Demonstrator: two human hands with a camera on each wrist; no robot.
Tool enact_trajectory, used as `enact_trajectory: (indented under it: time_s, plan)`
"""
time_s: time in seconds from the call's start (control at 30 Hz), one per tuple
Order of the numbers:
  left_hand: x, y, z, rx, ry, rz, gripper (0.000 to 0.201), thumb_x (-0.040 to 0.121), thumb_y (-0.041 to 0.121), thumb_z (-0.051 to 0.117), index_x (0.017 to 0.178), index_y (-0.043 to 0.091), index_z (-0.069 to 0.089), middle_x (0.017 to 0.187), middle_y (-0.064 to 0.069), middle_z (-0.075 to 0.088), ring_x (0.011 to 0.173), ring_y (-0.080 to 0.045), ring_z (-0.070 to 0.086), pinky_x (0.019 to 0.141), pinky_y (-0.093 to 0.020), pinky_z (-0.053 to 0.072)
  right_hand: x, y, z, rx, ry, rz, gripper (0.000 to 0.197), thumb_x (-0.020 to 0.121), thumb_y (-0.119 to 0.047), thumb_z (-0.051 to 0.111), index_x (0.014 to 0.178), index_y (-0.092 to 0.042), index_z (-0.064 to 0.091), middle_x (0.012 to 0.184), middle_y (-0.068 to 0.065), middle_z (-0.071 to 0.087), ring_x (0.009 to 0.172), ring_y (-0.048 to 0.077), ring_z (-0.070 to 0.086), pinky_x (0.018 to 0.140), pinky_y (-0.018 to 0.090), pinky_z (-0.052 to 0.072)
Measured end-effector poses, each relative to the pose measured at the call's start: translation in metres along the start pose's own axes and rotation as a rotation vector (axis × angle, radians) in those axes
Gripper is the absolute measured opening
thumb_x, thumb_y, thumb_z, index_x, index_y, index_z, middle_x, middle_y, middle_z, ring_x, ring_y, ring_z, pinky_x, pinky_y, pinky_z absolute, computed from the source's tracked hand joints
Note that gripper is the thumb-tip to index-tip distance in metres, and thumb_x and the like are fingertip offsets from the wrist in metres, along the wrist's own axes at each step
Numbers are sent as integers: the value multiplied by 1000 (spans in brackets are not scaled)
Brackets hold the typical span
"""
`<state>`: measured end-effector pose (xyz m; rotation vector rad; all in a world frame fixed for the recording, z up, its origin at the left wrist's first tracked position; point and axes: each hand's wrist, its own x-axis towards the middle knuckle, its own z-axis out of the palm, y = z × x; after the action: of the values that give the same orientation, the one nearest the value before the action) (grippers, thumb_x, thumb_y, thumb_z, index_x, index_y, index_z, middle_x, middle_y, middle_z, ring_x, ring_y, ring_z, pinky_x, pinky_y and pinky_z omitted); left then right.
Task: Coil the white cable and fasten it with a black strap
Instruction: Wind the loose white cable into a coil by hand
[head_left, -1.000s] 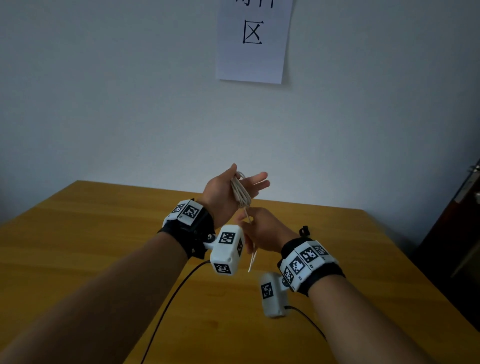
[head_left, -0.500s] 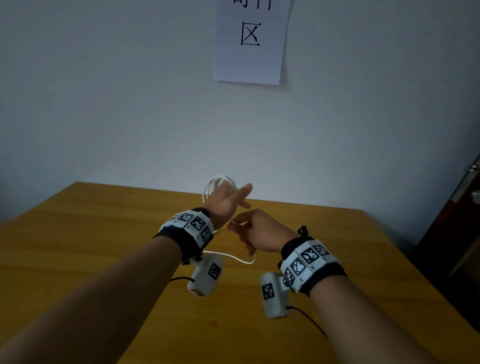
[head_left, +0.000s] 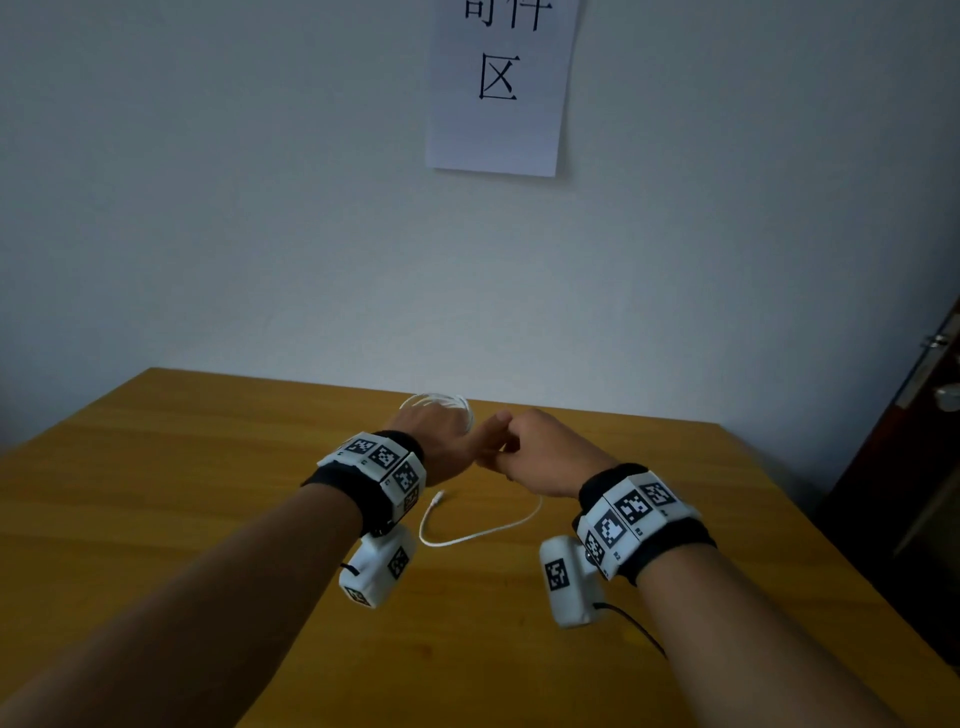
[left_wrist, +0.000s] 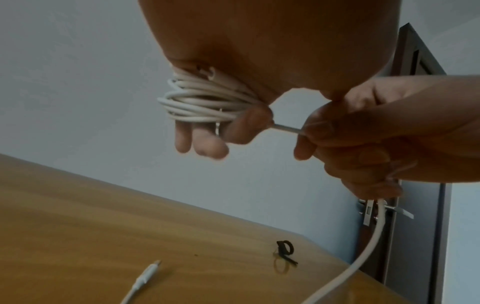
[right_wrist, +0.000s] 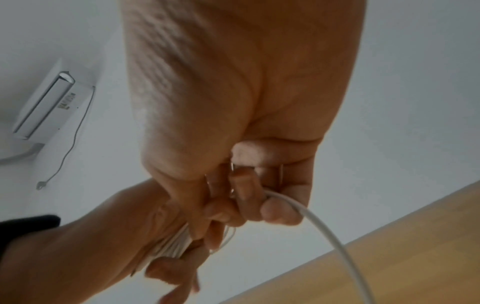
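Observation:
The white cable (head_left: 441, 402) is wound in several loops round the fingers of my left hand (head_left: 436, 441), held above the wooden table (head_left: 156, 493). In the left wrist view the thumb presses the coil (left_wrist: 202, 100) against the fingers. My right hand (head_left: 540, 452) touches the left one and grips the free cable (right_wrist: 324, 232) in curled fingers. The loose tail (head_left: 483, 532) sags below the hands, and its plug end (left_wrist: 146, 273) lies by the tabletop. A black strap (left_wrist: 284, 250) lies on the table below the hands; the head view hides it.
A paper sign (head_left: 501, 88) hangs on the white wall behind the table. A dark door (head_left: 924, 441) with a metal handle stands at the right. A thin black wire (head_left: 634, 623) runs from the right wrist camera. An air conditioner (right_wrist: 49, 102) is mounted high on the wall.
My left hand has turned from palm up to back up and dropped lower with the coil. The right hand has come up against it, and the cable tail now sags in a loop.

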<state>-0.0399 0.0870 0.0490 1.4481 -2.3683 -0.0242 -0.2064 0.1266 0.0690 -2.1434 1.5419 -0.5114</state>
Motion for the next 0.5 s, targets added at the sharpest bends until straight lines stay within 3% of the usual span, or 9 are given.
enact_trajectory:
  time_s: [0.07,0.17,0.27,0.33,0.43,0.5]
  plan:
    - [-2,0,0,5,-64,-23,86,79,80,-5,54,11,40,56,-8,46,51,-22,45,62,-41,48,-1,0,-4,-22,28,-11,24,94,-38,68,110,-21,75,93,-8,71,80,4,63,73,24,48]
    - [-3,2,-2,-14,-225,-103,89,74,84,-6,60,12,44,57,-6,48,54,-22,47,62,-37,44,-3,-2,-11,-38,60,-30,15,96,-35,68,105,-30,77,78,-16,64,69,0,57,62,18,41]
    - [-2,4,-4,-109,-361,-180,87,66,90,-2,53,13,37,49,-3,39,47,-21,38,60,-34,39,-2,-2,-17,-45,60,-28,14,96,-33,67,103,-28,78,86,-12,68,79,7,64,68,24,47]
    - [-2,6,-7,-289,-420,-249,79,72,89,9,49,16,29,46,-1,30,41,-19,28,53,-29,33,0,-1,-18,-50,63,-28,13,98,-29,66,104,-26,77,94,-9,70,86,9,66,76,28,52]
    - [-2,5,-13,-687,-521,-338,68,83,79,28,51,19,24,47,-1,20,42,-16,17,49,-27,20,1,3,-21,-62,81,-21,17,102,-23,59,101,-23,76,95,-8,71,86,8,66,76,25,49]
    - [-3,5,-18,-889,-551,-352,65,87,71,37,51,20,21,50,0,13,45,-15,10,52,-30,14,0,5,-22,-55,93,-18,24,105,-22,52,103,-22,76,103,-1,73,93,23,69,80,32,53]
